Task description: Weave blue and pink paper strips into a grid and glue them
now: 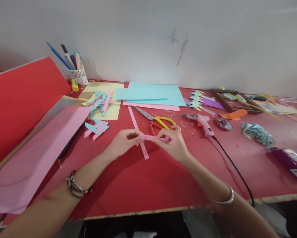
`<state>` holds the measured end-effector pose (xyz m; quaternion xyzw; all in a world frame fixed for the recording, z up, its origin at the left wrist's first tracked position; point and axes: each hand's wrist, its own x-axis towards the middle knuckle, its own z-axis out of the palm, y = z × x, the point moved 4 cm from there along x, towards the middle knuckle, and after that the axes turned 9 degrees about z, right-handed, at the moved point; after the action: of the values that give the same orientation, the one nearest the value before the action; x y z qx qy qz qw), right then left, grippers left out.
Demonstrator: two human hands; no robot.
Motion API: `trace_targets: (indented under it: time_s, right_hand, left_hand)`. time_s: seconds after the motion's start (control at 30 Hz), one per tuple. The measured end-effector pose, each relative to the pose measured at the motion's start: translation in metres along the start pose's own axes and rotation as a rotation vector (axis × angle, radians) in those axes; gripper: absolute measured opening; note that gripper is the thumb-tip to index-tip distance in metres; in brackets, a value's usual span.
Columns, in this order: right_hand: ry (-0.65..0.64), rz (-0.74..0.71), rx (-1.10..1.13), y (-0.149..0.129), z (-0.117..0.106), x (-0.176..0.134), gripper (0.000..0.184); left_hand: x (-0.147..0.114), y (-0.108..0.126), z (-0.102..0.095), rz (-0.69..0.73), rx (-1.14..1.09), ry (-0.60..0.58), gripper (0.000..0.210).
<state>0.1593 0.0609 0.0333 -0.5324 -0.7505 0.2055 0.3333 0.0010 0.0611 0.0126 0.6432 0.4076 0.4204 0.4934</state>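
Between my two hands a pink paper strip is held just above the red table. My left hand pinches its left end with thumb and fingers. The other end is gripped by my right hand, whose fingers partly cover it. A second, longer pink strip lies on the table and passes behind the held one. Just beyond my right hand are scissors with yellow and orange handles, their blades pointing away to the left. Woven pink and blue paper pieces rest to the left of my left hand.
Blue sheets and a yellow sheet bearing folded strips lie at the back. A pink glue gun with a black cord sits right, near a wooden frame. Large pink paper and a pen cup are left.
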Motion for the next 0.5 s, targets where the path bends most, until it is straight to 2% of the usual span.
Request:
trace_targets:
  time_s: [0.17, 0.37, 0.5]
  right_hand:
    - [0.006, -0.024, -0.019, -0.004, 0.0003, -0.0013, 0.042]
    - [0.015, 0.0, -0.055, -0.004, -0.0026, -0.0028, 0.019]
    - [-0.036, -0.034, -0.083, -0.0047, -0.0027, -0.0016, 0.017]
  left_hand:
    - [-0.0009, 0.0026, 0.003, 0.016, -0.021, 0.048, 0.015]
    - [0.0001, 0.0012, 0.0035, 0.021, -0.053, 0.071, 0.012]
    - [-0.0001, -0.0001, 0.0014, 0.025, -0.058, 0.086, 0.012]
